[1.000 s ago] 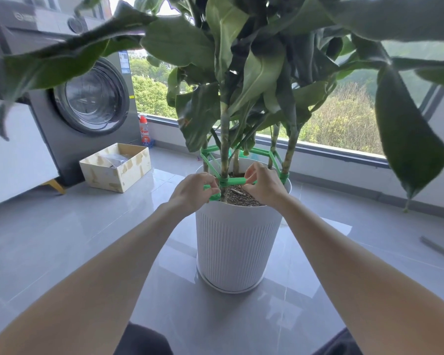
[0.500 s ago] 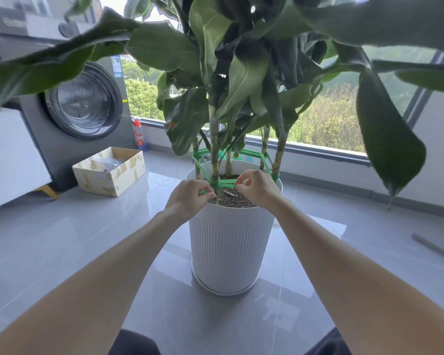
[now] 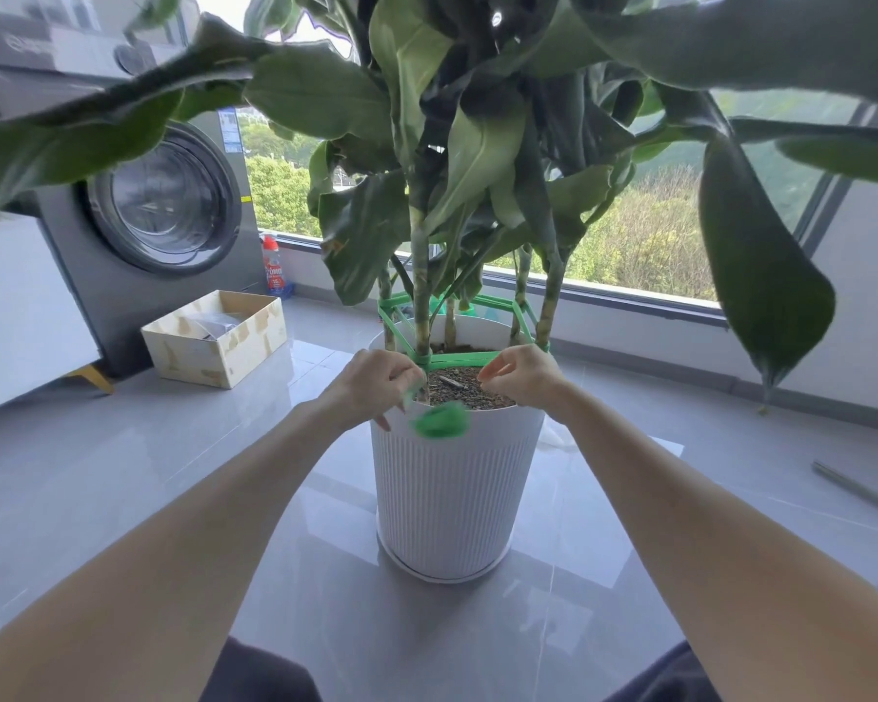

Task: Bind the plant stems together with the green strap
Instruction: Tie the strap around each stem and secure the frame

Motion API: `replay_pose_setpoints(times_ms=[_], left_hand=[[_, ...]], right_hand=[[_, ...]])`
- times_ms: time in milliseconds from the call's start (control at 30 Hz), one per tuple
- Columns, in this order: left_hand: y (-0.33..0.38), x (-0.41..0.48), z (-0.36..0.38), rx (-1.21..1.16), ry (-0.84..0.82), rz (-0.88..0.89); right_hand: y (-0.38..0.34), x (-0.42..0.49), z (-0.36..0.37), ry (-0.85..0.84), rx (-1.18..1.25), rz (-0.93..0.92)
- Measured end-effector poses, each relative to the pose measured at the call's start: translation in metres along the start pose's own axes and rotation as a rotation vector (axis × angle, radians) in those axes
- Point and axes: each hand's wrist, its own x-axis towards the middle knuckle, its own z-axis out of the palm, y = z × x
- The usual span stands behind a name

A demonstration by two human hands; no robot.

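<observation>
A large leafy plant stands in a white ribbed pot (image 3: 447,499). Its several stems (image 3: 421,316) are ringed by a green strap (image 3: 465,358) that runs from stem to stem just above the soil. My left hand (image 3: 371,385) is at the near stem, where the strap is wrapped; its fingers are spread and point down. The blurred green strap roll (image 3: 439,420) hangs just below those fingers, in front of the pot rim. My right hand (image 3: 520,380) hovers at the strap's right part, thumb and fingers apart, holding nothing.
A grey washing machine (image 3: 163,210) stands at the left, with an open cardboard box (image 3: 214,342) on the floor before it. A red-capped bottle (image 3: 274,268) stands by the window. A metal rod (image 3: 857,491) lies on the tiles at the right. Big leaves hang overhead.
My left hand has opened and the strap roll has dropped out of it below the pot rim. My right hand has let go of the strap and drawn slightly to the right.
</observation>
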Motion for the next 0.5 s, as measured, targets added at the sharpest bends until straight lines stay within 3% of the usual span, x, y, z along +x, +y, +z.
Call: replay_pose_setpoints(times_ms=[200, 300, 500], left_hand=[[0.001, 0.004, 0.002, -0.051, 0.009, -0.014], [-0.002, 0.005, 0.003, -0.029, 0.022, 0.000], [-0.006, 0.005, 0.003, -0.020, 0.029, -0.002]], right_hand=[[0.002, -0.005, -0.004, -0.126, 0.136, 0.165], [0.000, -0.007, -0.004, -0.244, 0.186, 0.155], [-0.002, -0.012, 0.008, -0.395, -0.040, 0.036]])
